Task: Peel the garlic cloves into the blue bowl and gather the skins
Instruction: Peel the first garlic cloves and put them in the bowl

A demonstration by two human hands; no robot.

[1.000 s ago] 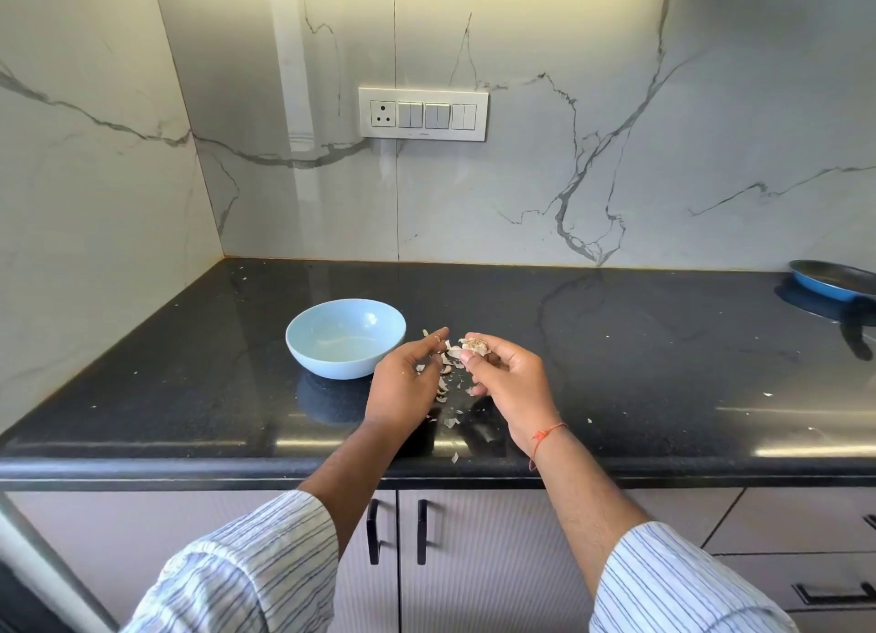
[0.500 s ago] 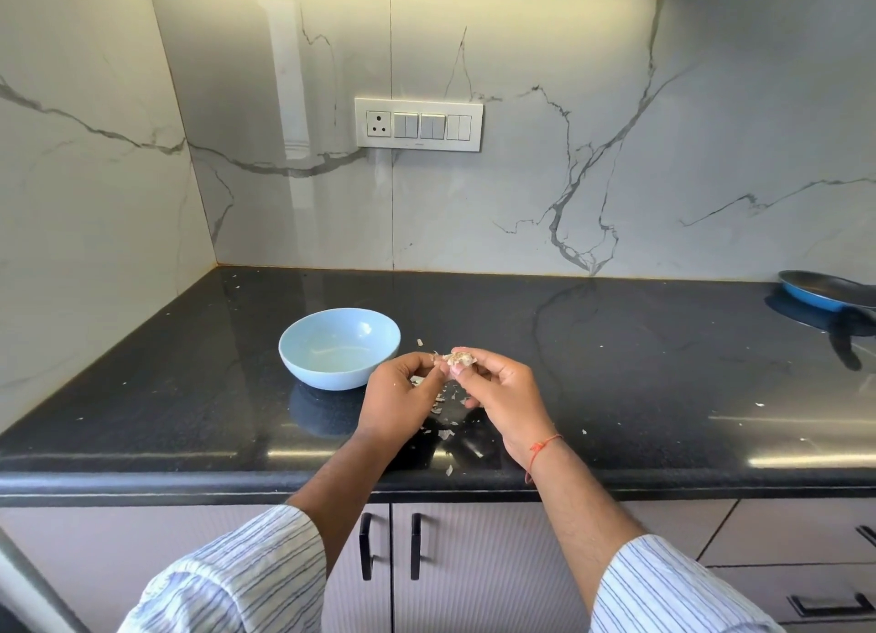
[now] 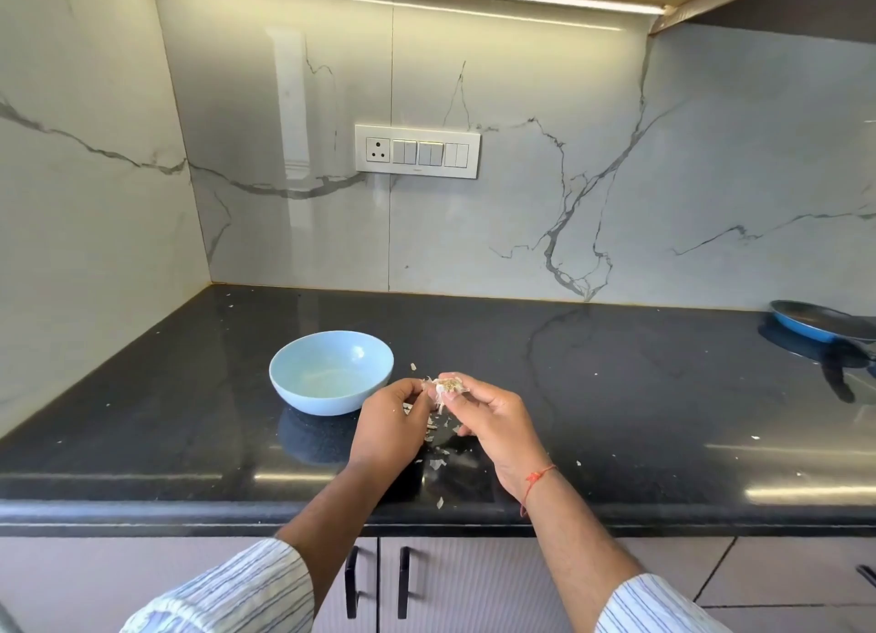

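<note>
Both hands meet over the black bench (image 3: 616,395), at 3 o'clock of the bowl (image 3: 331,371). The left hand (image 3: 388,431) and right hand (image 3: 493,419) each pinch the garlic (image 3: 445,387) between them, grip closed on it. Skins (image 3: 438,464) lie scattered below at 6 o'clock.

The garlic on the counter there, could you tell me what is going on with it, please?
A person is peeling garlic over the black countertop. The right hand pinches it while the left hand picks at its papery skin. Loose skins lie scattered on the counter below the hands. The blue bowl, just left of the hands, seems to hold no cloves yet.
</note>
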